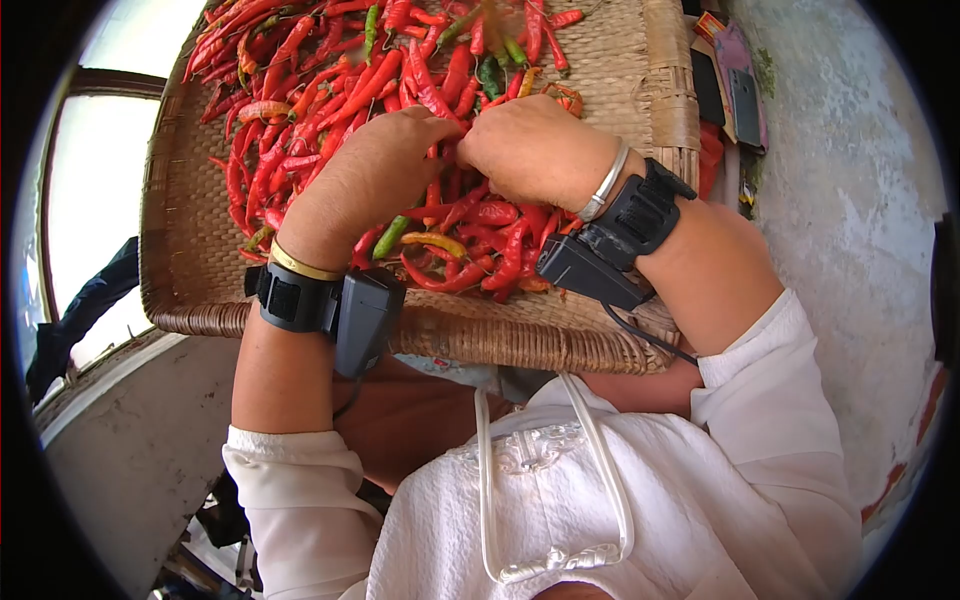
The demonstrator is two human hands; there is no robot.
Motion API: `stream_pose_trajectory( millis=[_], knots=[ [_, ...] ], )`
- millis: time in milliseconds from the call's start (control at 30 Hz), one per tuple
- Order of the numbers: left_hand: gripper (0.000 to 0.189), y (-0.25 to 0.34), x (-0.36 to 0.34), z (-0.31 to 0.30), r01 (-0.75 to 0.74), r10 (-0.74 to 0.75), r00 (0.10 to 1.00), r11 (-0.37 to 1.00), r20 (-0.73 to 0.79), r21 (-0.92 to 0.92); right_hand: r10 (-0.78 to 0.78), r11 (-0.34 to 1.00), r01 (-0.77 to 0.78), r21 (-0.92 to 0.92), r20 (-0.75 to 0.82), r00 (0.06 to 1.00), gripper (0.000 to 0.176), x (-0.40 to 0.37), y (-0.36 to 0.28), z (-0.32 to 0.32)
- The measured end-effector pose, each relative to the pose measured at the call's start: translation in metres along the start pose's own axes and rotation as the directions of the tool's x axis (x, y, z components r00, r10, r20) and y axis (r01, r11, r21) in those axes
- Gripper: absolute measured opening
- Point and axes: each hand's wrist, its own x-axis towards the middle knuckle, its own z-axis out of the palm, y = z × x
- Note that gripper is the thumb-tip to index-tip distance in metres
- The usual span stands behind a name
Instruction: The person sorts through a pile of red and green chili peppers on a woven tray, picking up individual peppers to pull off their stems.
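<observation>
A large woven basket tray (560,340) holds a thick pile of red chili peppers (290,150), with a few green and orange ones among them. My left hand (400,145) and my right hand (520,140) meet over the pile, knuckles close together near its middle. Both hands have their fingers bent down and closed; the fingertips and anything between them are hidden behind the hands. A green pepper (390,237) and an orange pepper (433,243) lie just below my hands. Each wrist wears a bracelet and a black strapped device.
A phone (744,105) and other small items lie beyond the tray's right edge, by a stained pale surface (850,200). Dark cloth (85,310) hangs by the bright window at the left. The tray's rim is close to my lap.
</observation>
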Motion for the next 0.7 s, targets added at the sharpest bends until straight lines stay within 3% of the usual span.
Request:
stream_pose_trajectory(
  millis=[200, 333, 400, 700],
  knots=[
    [0.032, 0.004, -0.002, -0.002, 0.033, -0.031, 0.999, 0.994, -0.018, 0.107, -0.001, 0.991, 0.002, -0.132, 0.008, 1.0, 0.014, -0.002, -0.001, -0.007],
    [0.03, -0.001, 0.001, -0.003, -0.033, 0.021, 0.995, 0.991, 0.094, 0.129, 0.026, 0.991, -0.029, -0.132, -0.021, 0.999, 0.014, -0.002, 0.001, -0.009],
    [0.029, 0.006, -0.002, -0.005, -0.01, -0.003, 0.996, 0.99, 0.09, 0.14, 0.025, 0.997, -0.02, -0.069, 0.086, 0.996, 0.014, -0.001, 0.001, -0.012],
    [0.022, 0.011, -0.003, 0.002, 0.023, -0.054, 0.995, 0.946, 0.088, 0.323, -0.024, 0.997, 0.029, -0.078, 0.064, 0.998, 0.012, -0.001, 0.004, -0.006]
  ],
)
